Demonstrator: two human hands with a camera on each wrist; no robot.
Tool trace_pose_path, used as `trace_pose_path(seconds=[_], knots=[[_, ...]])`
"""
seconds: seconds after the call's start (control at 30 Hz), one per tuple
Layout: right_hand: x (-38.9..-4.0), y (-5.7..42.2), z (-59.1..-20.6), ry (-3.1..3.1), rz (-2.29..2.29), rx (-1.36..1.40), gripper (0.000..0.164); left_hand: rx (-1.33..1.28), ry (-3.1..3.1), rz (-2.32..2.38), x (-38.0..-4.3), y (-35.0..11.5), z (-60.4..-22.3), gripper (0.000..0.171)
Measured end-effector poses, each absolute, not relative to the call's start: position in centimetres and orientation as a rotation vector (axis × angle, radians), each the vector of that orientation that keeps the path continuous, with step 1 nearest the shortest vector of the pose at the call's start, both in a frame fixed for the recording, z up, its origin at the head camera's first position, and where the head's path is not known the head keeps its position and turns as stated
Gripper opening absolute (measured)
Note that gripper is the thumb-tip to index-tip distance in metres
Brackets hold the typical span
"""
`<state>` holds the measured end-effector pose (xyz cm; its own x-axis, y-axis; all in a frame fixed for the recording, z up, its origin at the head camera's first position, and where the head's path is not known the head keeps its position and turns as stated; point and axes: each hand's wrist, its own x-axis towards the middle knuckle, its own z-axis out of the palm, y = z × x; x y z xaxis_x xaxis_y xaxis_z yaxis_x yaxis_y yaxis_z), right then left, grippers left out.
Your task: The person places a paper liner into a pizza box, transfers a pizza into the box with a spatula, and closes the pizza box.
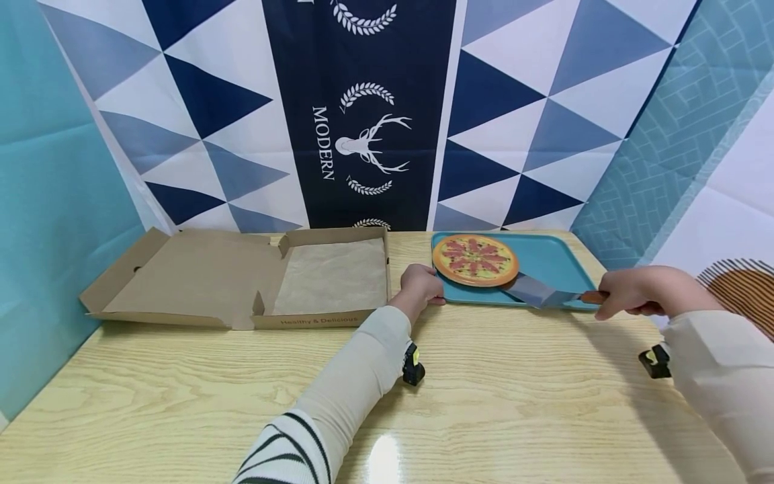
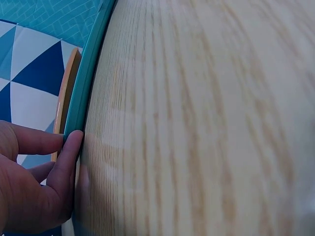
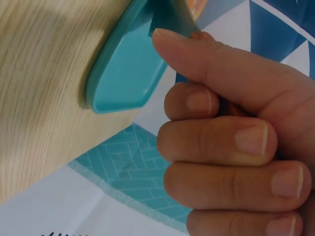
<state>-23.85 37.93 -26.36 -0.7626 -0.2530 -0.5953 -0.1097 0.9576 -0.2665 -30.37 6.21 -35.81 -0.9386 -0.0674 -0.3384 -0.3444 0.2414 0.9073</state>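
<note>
A round pizza with red and green topping lies at the left of a teal tray. My right hand grips the wooden handle of a metal pizza peel, fingers curled round it, as the right wrist view shows up close. The peel's blade crosses the tray's front rim, and its far end is hidden under the pizza's front right edge. At the tray's front left corner, my left hand pinches the rim. Thumb and finger meet on that rim in the left wrist view.
Left of the tray, a cardboard pizza box lies open, its lid folded out to the left. Brown paper lines its base. Everything stands on a light wooden table, against a patterned cloth backdrop.
</note>
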Motion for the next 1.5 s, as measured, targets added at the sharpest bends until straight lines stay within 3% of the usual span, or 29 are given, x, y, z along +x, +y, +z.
trace_pose_path(seconds=[0.3, 0.57, 0.73, 0.9, 1.13, 1.5], knots=[[-24.5, 37.2, -26.3, 2.429, -0.285, -0.242, 0.039, -0.375, 2.28, 1.758, -30.2, 6.1, -35.8, 0.055], [-24.9, 36.8, -26.5, 2.472, -0.237, -0.244, 0.021, -0.374, 2.293, 1.76, -30.2, 6.0, -35.9, 0.056], [-25.1, 36.5, -27.0, 2.459, -0.278, -0.215, 0.02, -0.364, 2.305, 1.746, -30.2, 6.2, -35.8, 0.052], [-25.5, 36.2, -27.4, 2.455, -0.28, -0.229, 0.035, -0.377, 2.312, 1.731, -30.1, 6.4, -35.8, 0.05], [-26.4, 35.6, -27.3, 2.459, -0.23, -0.243, 0.021, -0.374, 2.318, 1.733, -30.1, 6.4, -35.8, 0.052], [-28.1, 34.5, -27.7, 2.449, -0.252, -0.223, 0.021, -0.394, 2.316, 1.724, -30.4, 6.3, -35.7, 0.054]])
